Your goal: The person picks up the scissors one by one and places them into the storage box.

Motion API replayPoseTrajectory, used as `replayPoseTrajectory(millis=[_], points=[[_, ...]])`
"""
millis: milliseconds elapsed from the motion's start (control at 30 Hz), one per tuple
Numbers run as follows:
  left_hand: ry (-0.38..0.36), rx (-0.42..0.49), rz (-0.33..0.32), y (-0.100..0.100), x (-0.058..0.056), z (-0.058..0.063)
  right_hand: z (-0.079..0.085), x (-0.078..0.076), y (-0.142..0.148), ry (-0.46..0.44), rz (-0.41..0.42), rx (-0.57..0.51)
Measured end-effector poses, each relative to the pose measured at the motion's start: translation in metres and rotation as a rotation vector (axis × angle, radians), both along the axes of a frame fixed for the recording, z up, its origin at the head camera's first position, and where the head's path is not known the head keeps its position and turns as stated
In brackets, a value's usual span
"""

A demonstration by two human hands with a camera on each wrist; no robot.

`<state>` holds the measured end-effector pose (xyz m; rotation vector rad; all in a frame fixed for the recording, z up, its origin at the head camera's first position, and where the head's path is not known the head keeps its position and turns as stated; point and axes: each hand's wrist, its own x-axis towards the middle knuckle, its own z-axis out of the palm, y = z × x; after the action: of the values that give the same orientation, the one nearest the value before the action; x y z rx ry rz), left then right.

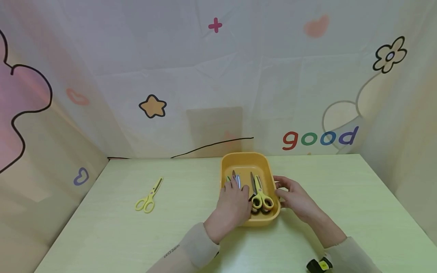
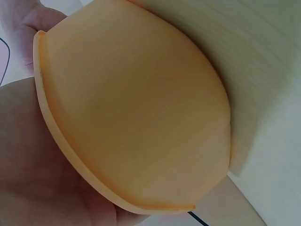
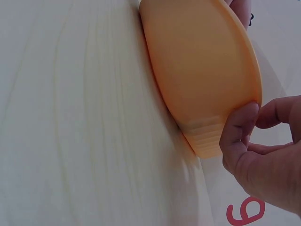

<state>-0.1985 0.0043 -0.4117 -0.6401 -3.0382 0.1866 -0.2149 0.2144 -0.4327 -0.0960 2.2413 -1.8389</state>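
A yellow plastic basket (image 1: 249, 157) stands near the back of the table. Inside it, on the right, lie yellow-handled scissors (image 1: 262, 200), partly overlapping a dark-bladed pair (image 1: 253, 182). Slim coloured items (image 1: 238, 181), blue and green among them, show at the left hand's fingertips. My left hand (image 1: 235, 203) reaches over the near left rim into the basket; its palm side and whatever it touches are hidden. At the right wall, my right hand (image 1: 297, 199) pinches the rim between thumb and fingers, as the right wrist view confirms (image 3: 263, 155).
Another pair of yellow scissors (image 1: 149, 197) lies on the table left of the basket, blades pointing away. A printed curtain (image 1: 164, 76) hangs behind the light wooden table (image 1: 184, 189) and along both sides. A black wrist device (image 1: 319, 264) is at the right sleeve.
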Motion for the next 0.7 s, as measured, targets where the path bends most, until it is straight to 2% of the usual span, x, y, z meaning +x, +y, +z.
replayPoseTrajectory(millis=[133,500,700], points=[[0.046,0.003,-0.048,-0.005,0.0,0.0,0.0,0.001,0.0,0.005,0.006,-0.007],[0.168,0.194,-0.183,-0.026,-0.011,-0.003,0.0,0.0,0.0,0.004,-0.004,-0.008],[0.167,0.311,-0.235,-0.044,-0.017,-0.004,0.001,0.001,-0.001,0.0,0.002,-0.009]])
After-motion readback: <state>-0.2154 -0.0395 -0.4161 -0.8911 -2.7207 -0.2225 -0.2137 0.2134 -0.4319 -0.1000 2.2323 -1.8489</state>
